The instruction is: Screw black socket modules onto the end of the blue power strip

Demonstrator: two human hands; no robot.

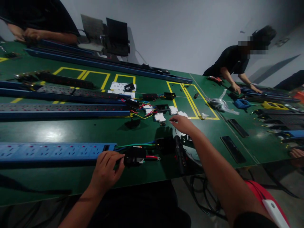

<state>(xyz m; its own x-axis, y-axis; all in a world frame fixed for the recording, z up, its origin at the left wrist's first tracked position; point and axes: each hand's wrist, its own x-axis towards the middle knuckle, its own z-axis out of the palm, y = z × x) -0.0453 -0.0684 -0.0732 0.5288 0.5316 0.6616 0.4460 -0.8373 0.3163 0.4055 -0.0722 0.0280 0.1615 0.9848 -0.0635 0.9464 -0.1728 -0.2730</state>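
Note:
My left hand (107, 169) has its thumb and fingers closed at the left end of a black plastic module (135, 155). This module lies beside the end of a blue power strip (54, 152), with a short red lead (152, 157) coming out of its right side. Green and blue wires (135, 145) run from the strip to a black end box (165, 145). My right hand (182, 124) reaches across the table, fingertips drawn together near white paper pieces (159, 117) and small dark parts; anything between them is too small to make out. Below it lies a black electric screwdriver (180, 155).
More power strips (64, 107) lie along the left, wired to parts in the middle. Two dark phones (234, 148) and a plastic bag (220, 103) are to the right. One person (237, 60) works at the far right, another (40, 22) at the far left.

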